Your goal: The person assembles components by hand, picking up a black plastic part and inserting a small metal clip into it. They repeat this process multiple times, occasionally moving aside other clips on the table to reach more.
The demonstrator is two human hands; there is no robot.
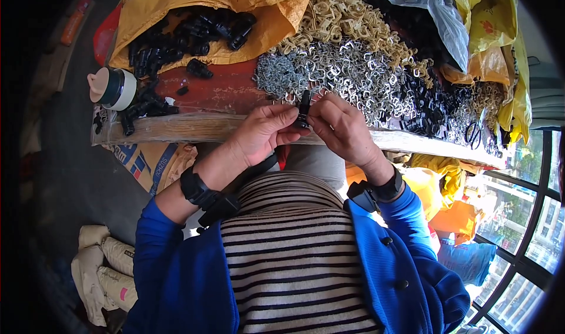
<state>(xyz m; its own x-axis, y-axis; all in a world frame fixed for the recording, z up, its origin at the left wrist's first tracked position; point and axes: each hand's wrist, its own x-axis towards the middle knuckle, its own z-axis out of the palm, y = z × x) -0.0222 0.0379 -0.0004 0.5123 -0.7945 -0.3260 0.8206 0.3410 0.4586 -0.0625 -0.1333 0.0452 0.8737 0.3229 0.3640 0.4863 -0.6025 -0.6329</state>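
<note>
A long workbench (194,92) with a worn red top and a pale wooden front edge (176,128) carries everything here. Across its far side lies a yellow woven sack (176,4), its mouth open toward the near-left part of the bench and spilling small black plastic parts (182,37) onto the red surface. To the right of the sack, heaps of small metal clips cover the bench: a pale cream-coloured heap (347,16) at the far edge and a silvery heap (347,75) nearer the front edge. Farther right a patch of black clips (424,107) lies among more yellow bags (494,34), with a pair of black-handled scissors (475,133) near the right end. At the left end, close to the front edge, a white-and-black lidded jar (115,88) lies on its side.

Both hands meet just above the middle of the front edge. The left hand (262,135) is curled, thumb and fingers pinched around the lower part of a small black clip piece (304,109). The right hand (341,128) is likewise closed, its fingertips gripping the same piece from the other side, which stands roughly upright between them, in front of the silvery heap. Each wrist wears a black band.
</note>
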